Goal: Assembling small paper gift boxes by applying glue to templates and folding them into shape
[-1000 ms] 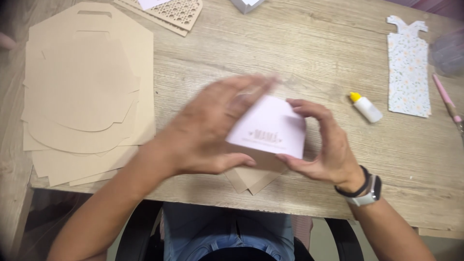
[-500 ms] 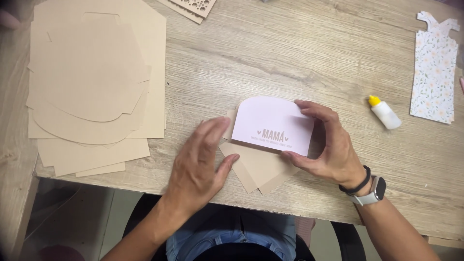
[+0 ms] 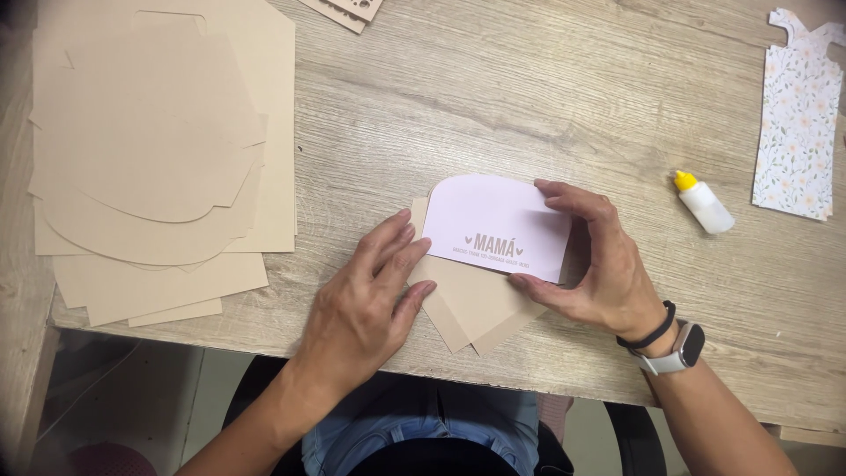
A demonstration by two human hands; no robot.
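A pale pink card with a rounded top and printed lettering lies on a folded tan kraft paper piece near the table's front edge. My right hand pinches the card's right end between thumb and fingers. My left hand lies flat with fingers spread, pressing the kraft piece just left of the card.
A stack of cut kraft paper shapes fills the left of the wooden table. A small glue bottle with a yellow cap lies to the right, beside a floral dress-shaped paper cutout. A perforated piece sits at the top edge.
My left hand has come off the top of the pink card and settled on the kraft piece at its left. The card now lies flat and fully visible.
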